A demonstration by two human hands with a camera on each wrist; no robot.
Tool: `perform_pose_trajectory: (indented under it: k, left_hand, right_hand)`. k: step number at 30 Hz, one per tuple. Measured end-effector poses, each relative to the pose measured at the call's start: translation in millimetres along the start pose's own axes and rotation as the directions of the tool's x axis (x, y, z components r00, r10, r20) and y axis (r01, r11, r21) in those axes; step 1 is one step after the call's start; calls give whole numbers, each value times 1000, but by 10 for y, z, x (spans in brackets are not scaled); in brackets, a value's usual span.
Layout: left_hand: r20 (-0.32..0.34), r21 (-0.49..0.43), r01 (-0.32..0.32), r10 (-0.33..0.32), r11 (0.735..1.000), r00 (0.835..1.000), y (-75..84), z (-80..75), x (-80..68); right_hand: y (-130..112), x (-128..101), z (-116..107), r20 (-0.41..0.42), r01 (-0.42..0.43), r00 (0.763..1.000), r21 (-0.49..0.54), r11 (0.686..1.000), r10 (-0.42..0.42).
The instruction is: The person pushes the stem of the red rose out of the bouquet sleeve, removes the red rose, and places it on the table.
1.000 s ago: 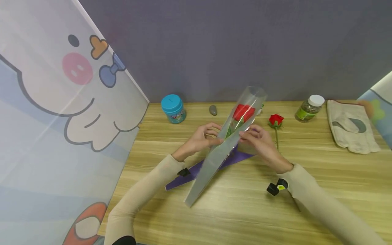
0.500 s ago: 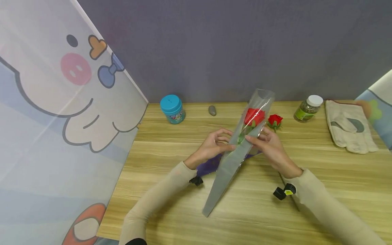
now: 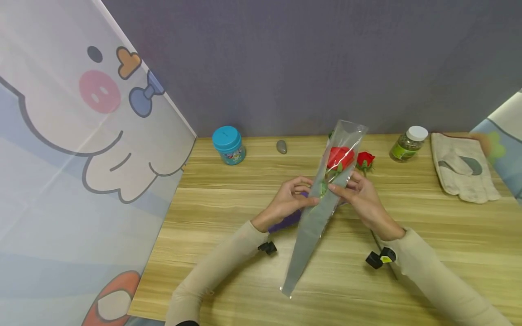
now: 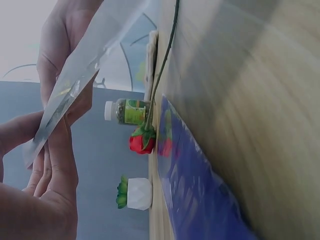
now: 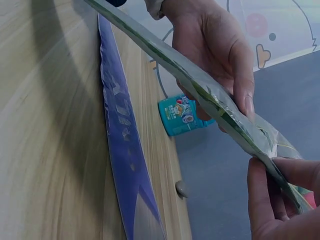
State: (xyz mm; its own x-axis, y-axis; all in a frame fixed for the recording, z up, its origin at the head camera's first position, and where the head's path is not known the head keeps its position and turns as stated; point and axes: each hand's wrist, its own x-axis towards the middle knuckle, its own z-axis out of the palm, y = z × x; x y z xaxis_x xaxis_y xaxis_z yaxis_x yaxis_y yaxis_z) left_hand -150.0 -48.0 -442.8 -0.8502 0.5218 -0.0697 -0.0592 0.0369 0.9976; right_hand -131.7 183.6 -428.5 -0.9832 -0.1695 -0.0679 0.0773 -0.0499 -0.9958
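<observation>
A clear cone sleeve (image 3: 314,222) with a red rose (image 3: 340,156) inside is held above the wooden table (image 3: 428,235), its tip pointing toward me. My left hand (image 3: 311,197) pinches the sleeve's left edge. On the other edge, just below the bloom, my right hand (image 3: 336,187) pinches it too. In the right wrist view the sleeve (image 5: 215,102) runs edge-on between both hands. A second red rose (image 3: 365,159) lies on the table right behind the sleeve; the left wrist view shows this rose (image 4: 141,141) with its stem. A purple sleeve (image 3: 285,221) lies flat under my hands.
A blue-lidded tin (image 3: 229,145) and a grey stone (image 3: 281,146) stand at the back left. A white-capped jar (image 3: 408,144) and a cloth glove (image 3: 462,174) are at the back right. A small white pot (image 4: 137,194) sits near the rose. Cartoon-printed panels (image 3: 81,158) flank the table.
Both hands have carried the clear sleeve with its rose to the right and turned it more upright, so that it covers more of the purple sleeve and the second rose's stem.
</observation>
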Motion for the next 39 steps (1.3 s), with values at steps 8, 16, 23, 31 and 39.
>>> perform_pose_trajectory:
  k: [8, 16, 23, 31, 39]
  left_hand:
    - [-11, -11, 22, -22, 1000, 1000, -32, 50, -30]
    - [55, -2, 51, -51, 999, 997, -55, 84, -99]
    - [149, 16, 14, -16, 1000, 989, -80, 119, -177]
    - [168, 13, 93, -94, 996, 981, -89, 191, -253]
    - [150, 30, 144, -147, 989, 978, -134, 275, -312]
  right_hand:
    - [-2, 14, -18, 0, 6, 1000, 19, 1000, -6]
    - [-108, 51, -92, -15, 46, 999, -4, 999, -46]
    - [-251, 102, -211, -41, 67, 997, 46, 997, -65]
    - [-465, 184, -314, -82, 187, 981, 168, 968, -176]
    - [-660, 275, -430, -133, 237, 969, 243, 941, -210]
